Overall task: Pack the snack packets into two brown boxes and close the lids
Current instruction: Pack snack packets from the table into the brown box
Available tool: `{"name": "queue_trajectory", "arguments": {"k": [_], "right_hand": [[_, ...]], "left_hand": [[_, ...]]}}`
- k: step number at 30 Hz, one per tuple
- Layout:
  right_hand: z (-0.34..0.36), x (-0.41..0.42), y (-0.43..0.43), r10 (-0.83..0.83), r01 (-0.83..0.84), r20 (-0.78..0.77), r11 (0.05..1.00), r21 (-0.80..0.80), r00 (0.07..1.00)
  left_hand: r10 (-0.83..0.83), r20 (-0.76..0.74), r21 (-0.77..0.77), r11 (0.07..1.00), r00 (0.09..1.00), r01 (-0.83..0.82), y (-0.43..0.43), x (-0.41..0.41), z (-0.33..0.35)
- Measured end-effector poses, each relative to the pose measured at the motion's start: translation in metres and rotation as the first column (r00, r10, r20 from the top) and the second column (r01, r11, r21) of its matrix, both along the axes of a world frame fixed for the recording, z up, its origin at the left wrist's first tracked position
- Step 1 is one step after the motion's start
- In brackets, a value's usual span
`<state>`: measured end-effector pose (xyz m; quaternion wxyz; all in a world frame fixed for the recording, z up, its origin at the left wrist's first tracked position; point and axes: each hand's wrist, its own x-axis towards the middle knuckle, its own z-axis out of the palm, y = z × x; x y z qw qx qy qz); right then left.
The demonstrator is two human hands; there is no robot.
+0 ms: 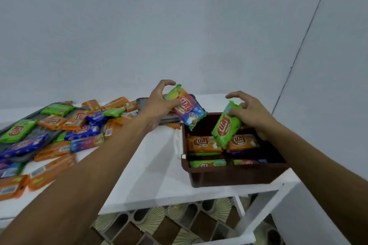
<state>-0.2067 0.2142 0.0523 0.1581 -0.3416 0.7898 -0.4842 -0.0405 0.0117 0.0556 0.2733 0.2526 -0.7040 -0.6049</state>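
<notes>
Head view: both hands at the brown box, a packet in each.

Left hand [159,105] pinches a rainbow packet [189,109] by its upper end, thumb under, fingers arched over, and hangs it tilted above the box's far left corner; I judge it is next in line. Right hand [249,113] grips a green packet [225,125] by the top, standing it on end inside the brown box [235,175] at the table's [155,165] right front corner, probably to settle it onto the orange packets [205,142] lying flat there. Loose packets [83,131] heap over a grey tray [42,131] at the table's left end. A blurred grey slab [142,102] lies behind the left hand: lid or tray, I cannot tell. No second box in sight, and the frame cuts off the heap.
</notes>
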Motion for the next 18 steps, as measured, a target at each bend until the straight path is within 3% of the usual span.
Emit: {"name": "queue_trajectory", "arguments": {"k": [2, 6, 8, 10, 12, 15, 16, 18], "right_hand": [[-0.005, -0.018, 0.015, -0.012, 0.031, -0.168, 0.994, 0.108, 0.986], [-0.024, -0.052, 0.033, -0.014, 0.060, -0.221, 0.977, 0.204, 0.975], [-0.031, -0.060, 0.036, 0.059, 0.072, -0.371, 0.941, 0.330, 0.927], [-0.038, -0.064, 0.038, 0.170, 0.130, -0.558, 0.880, 0.457, 0.812], [-0.048, -0.062, 0.036, 0.283, 0.177, -0.693, 0.840, 0.513, 0.663], [-0.058, -0.060, 0.034, 0.421, 0.199, -0.780, 0.808, 0.555, 0.463], [-0.060, -0.061, 0.034, 0.472, 0.161, -0.766, 0.797, 0.582, 0.436], [-0.062, -0.063, 0.033, 0.587, 0.017, -0.655, 0.739, 0.674, 0.476]], "left_hand": [[-0.106, 0.067, -0.045, 0.993, 0.992, 0.110, 0.016, -0.015, -0.005], [-0.222, 0.264, -0.121, 0.958, 0.939, 0.261, 0.043, -0.041, -0.026], [-0.202, 0.379, -0.268, 0.910, 0.903, 0.316, 0.048, -0.047, -0.034], [-0.011, 0.552, -0.617, 0.667, 0.834, 0.417, 0.053, -0.054, -0.040], [0.231, 0.563, -0.799, 0.399, 0.794, 0.450, 0.061, -0.056, -0.047], [0.463, 0.498, -0.862, 0.178, 0.733, 0.474, 0.065, -0.058, -0.059], [0.503, 0.473, -0.864, 0.105, 0.723, 0.492, 0.064, -0.059, -0.061], [0.489, 0.479, -0.849, 0.047, 0.729, 0.527, 0.065, -0.062, -0.062]]}}
